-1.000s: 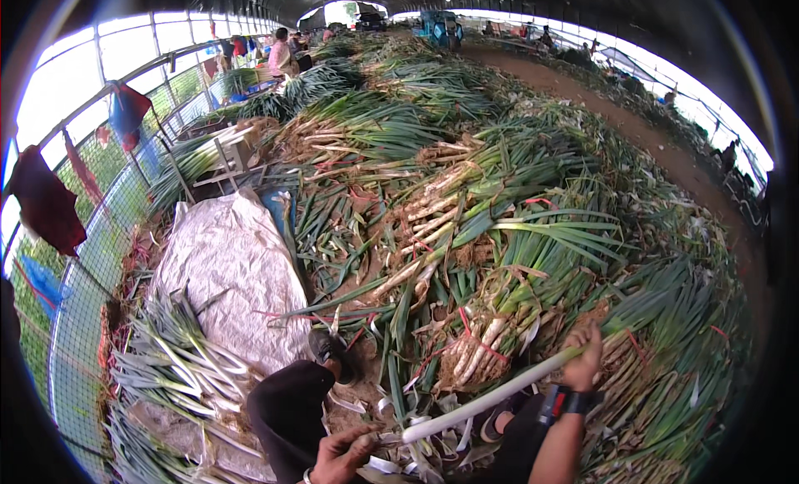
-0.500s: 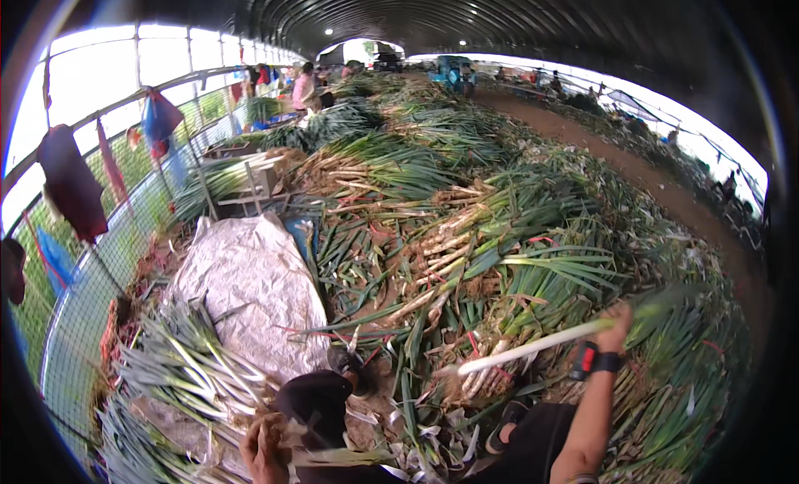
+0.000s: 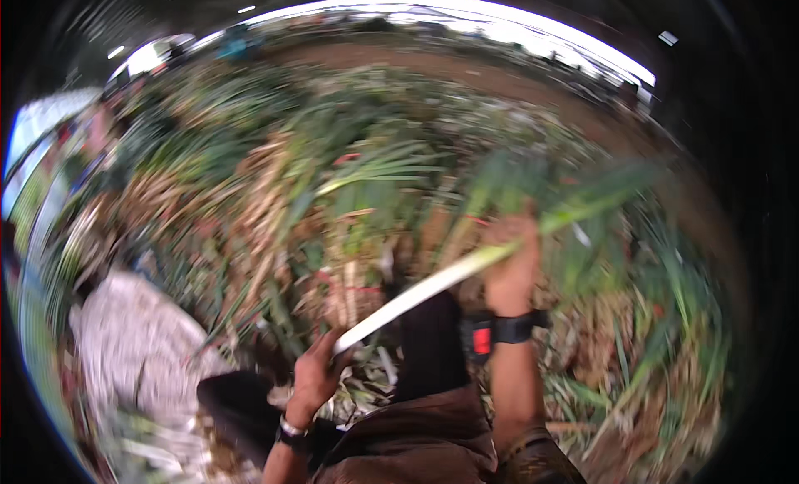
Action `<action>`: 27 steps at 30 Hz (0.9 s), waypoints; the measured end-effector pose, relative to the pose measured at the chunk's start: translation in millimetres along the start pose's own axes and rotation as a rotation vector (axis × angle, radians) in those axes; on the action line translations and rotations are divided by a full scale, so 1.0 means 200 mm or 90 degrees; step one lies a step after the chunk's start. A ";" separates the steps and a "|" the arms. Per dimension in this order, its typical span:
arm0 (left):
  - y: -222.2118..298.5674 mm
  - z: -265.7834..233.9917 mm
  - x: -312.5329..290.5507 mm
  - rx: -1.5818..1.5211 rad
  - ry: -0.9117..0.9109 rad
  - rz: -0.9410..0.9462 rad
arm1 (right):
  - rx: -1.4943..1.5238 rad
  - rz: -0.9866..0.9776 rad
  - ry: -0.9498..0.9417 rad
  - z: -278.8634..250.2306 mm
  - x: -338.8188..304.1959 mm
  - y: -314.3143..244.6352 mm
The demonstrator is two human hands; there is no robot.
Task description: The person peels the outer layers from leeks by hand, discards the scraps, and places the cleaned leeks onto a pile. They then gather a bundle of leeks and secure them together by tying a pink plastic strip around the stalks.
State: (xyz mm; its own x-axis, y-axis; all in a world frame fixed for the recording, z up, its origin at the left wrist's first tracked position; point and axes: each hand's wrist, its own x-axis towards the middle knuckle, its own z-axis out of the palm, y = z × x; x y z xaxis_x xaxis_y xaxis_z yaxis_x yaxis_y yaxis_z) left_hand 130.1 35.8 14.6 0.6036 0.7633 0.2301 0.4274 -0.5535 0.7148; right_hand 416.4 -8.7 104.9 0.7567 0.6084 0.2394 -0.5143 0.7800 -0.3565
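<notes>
A long green onion [image 3: 424,286] with a white stalk and green leaves slants across in front of me, held clear of the heap. Near its leaf end, my right hand [image 3: 511,249] is closed around it, smeared by motion. My left hand [image 3: 316,374] has its fingers closed at the lower white end. Tied bundles of green onions [image 3: 349,276] with brownish roots lie just beyond my hands. More leafy onions [image 3: 599,259] spread to the right, some under my right wrist, which wears a black strap with a red-marked device.
A whitish sheet [image 3: 137,334] covers ground at the left, with blurred onions at its near edge. My dark-clothed legs [image 3: 433,351] stand among loose leaves and trimmings. A brown dirt path [image 3: 399,59] runs beyond the heap, and a blue vehicle [image 3: 240,43] is far off.
My view has swung to the right. The green onion's white end has come into my left hand, which earlier held pale, peeled-looking scraps. My right hand keeps its hold on the leaf end.
</notes>
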 end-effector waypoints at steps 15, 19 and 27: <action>-0.16 0.40 0.14 -0.455 -0.178 0.077 | -0.418 -0.023 -0.132 -0.27 -0.68 0.00; -0.11 0.35 0.36 -0.486 -0.119 -0.023 | -0.598 -0.245 0.047 -0.35 -0.74 -0.49; -0.48 0.58 0.48 -0.482 -0.180 -0.174 | -0.830 -0.866 0.554 -0.53 -2.17 -2.42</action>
State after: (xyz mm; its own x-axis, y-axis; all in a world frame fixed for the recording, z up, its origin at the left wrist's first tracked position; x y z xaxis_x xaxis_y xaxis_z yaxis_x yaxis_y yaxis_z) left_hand 225.4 123.7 -107.9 0.7335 0.6697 -0.1161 0.0782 0.0865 0.9932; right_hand 378.9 -665.5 78.3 0.4742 -0.6549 0.5884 0.6393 -0.2034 -0.7416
